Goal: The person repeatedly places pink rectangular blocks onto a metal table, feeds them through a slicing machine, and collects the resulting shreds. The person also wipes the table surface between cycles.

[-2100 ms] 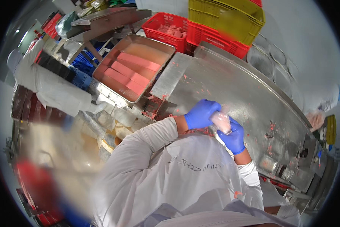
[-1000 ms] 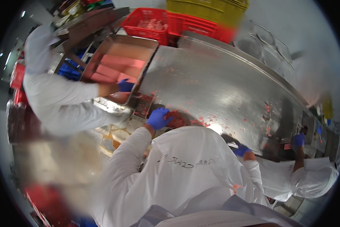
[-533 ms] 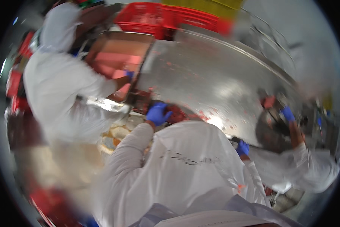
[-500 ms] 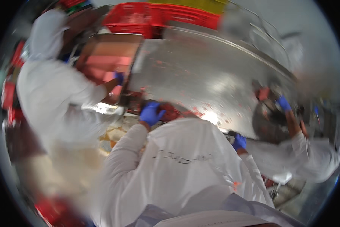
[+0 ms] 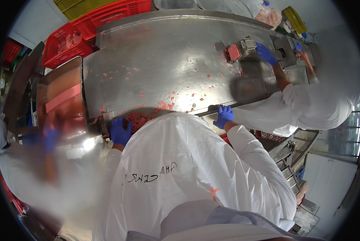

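Note:
My left hand, in a blue glove, is at the table's near edge beside a pile of red meat scraps. Its fingers are apart and nothing shows in it; a dark metal corner lies just beyond. Farther right along the same edge, my right hand, also blue-gloved, rests with fingers spread next to a small black piece. What lies under its palm is hidden. Loose red bits dot the steel table in front of me. My white apron covers the pile's near side.
At left, a co-worker's blurred gloved hand is by a steel tray with a pink slab. Another co-worker's hand is beside a metal box and pink block. Red crates stand at the far left.
My view has turned, so the table and crates sit farther left in it. Both my hands stay at the table edge. The left co-worker's hand has moved nearer their body.

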### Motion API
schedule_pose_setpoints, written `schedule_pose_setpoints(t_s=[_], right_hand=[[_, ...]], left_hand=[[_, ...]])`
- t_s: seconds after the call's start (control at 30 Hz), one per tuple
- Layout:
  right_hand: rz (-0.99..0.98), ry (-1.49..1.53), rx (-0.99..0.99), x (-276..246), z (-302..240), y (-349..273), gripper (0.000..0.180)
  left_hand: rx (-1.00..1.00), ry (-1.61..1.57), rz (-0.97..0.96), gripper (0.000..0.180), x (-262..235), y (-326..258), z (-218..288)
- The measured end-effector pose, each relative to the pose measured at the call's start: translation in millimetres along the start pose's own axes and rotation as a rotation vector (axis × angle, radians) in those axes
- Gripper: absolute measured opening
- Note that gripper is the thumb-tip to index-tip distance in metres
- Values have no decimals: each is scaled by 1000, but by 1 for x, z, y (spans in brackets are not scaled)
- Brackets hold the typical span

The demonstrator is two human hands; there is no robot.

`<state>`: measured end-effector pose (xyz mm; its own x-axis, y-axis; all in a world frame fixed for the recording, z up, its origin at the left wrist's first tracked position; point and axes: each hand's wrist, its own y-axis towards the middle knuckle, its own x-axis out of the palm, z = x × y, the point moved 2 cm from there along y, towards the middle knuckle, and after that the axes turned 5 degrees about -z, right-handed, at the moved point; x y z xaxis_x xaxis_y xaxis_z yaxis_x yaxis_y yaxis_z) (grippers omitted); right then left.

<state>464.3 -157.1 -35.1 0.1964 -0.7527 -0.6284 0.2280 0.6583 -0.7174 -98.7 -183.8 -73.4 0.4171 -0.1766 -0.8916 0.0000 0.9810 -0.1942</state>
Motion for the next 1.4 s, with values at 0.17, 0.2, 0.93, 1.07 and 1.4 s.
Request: schedule_pose_setpoints(t_s=[0.17,0.2,0.93,1.07,1.4], right_hand=[[-2,2,-20,0,-1,4,111],[9,-2,-19,3,0,4,110],[364,1267,-445,-34,73,94,76],[148,1589,-461,-39,90,180,65],[-330,2487,-389,-143,95,245,54]], left_hand=[[44,11,65,50,2,-2,-4],[53,12,78,51,4,-2,-5],[224,-621,-710,35,36,251,247],[313,-331,-674,46,33,343,356],[220,-477,-850,59,106,490,483]])
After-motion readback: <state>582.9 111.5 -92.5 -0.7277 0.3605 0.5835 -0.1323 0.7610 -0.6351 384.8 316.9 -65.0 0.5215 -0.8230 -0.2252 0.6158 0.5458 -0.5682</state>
